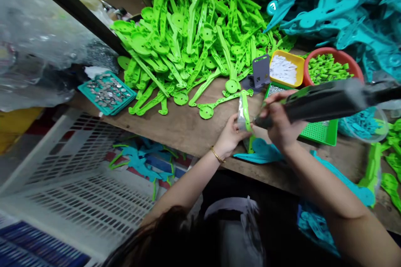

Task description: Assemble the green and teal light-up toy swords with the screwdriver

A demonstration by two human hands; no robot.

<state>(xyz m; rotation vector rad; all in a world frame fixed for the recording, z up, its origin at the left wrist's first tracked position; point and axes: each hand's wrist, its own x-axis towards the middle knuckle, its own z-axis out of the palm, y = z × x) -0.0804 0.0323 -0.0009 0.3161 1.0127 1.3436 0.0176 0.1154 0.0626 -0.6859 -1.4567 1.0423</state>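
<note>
My left hand (231, 134) is closed around a green plastic part (245, 108) with a pale, shiny strip along its side, held up over the wooden bench. In my right hand (282, 127) is a black power screwdriver (326, 101), its tip pointing left at the lower end of that part. Whether the tip touches a screw is too small to tell. Just below both hands lies a blue plastic part (263, 152), partly hidden by my right wrist. A green arm-shaped piece (206, 112) rests left of my left hand.
Behind are heaps of green parts (200, 29) and blue parts (341, 8). Around the right hand stand a yellow tray (301, 76), red bowl (359, 71) and green tray (332, 135). A teal tray (108, 110) of metal discs sits left, above a white crate (103, 212).
</note>
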